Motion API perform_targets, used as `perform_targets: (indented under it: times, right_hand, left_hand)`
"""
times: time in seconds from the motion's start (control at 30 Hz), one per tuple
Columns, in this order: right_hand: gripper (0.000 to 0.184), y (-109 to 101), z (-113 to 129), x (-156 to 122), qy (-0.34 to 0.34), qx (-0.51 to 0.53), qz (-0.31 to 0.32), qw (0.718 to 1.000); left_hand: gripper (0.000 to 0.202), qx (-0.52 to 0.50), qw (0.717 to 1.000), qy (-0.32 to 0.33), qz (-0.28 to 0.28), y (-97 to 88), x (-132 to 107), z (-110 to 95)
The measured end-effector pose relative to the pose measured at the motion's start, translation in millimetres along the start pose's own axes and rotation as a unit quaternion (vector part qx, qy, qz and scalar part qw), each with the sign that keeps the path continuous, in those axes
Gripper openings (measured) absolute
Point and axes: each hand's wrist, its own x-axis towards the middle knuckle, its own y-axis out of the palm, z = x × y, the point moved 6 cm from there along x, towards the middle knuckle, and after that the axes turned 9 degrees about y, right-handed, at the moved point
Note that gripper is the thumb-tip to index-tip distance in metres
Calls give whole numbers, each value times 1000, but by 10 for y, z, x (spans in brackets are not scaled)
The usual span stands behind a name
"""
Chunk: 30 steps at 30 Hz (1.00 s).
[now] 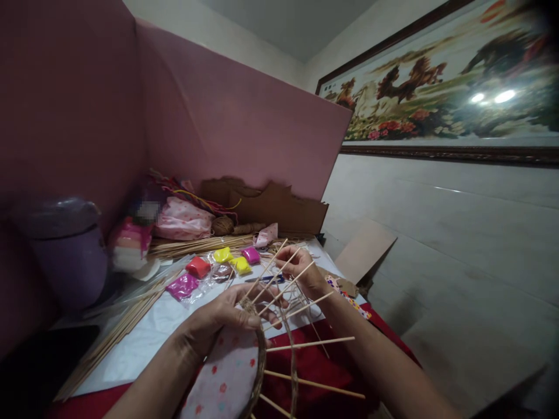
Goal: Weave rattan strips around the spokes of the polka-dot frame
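A round woven rattan base (262,361) with several thin spokes sticking out sits over a dotted white cloth near me. My left hand (227,317) is closed on the rim of that base, fingers pinched at the weave. Farther out, my right hand (301,270) is curled round some of the spokes (283,279) that fan upward. One long rattan strand loops down between the spokes.
Small bags of coloured clay (218,267) lie on white paper (174,314). Bundles of rattan sticks (113,331) lie at the left, a purple pot (70,250) beyond them. Cardboard (271,203) and pink cloth bags lean against a pink partition. A horse picture (445,87) hangs at the right.
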Motion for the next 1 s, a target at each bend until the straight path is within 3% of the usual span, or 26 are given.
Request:
perform_targets:
  times: [0.13,0.53,0.67,0.77,0.83,0.9,1.0]
  right_hand:
    - [19,109,-22,16,3,-22,11,1000]
    - [22,102,-45,9,1,-87,7,996]
    - [25,-181,13,48,-3,-120,-41,992]
    - [21,-476,254,-25,-41,-139,-140,980]
    - [16,-513,478,-170,-74,-158,-181,968]
    - [10,-304,719,-361,-142,-251,-149,946]
    - [10,259,881,-660,-259,-431,-8,865]
  left_hand:
    - [49,1,1000,5,4,44,-4,-20]
    - [49,30,999,5,-11,74,-7,-38]
    - [47,32,999,-3,-21,38,-7,-8]
    - [43,53,998,2,-34,6,-4,2]
    - [40,69,997,2,-40,-10,-1,12]
    - [38,77,996,-3,-43,-14,3,26]
    - [37,81,996,-3,-37,6,10,25]
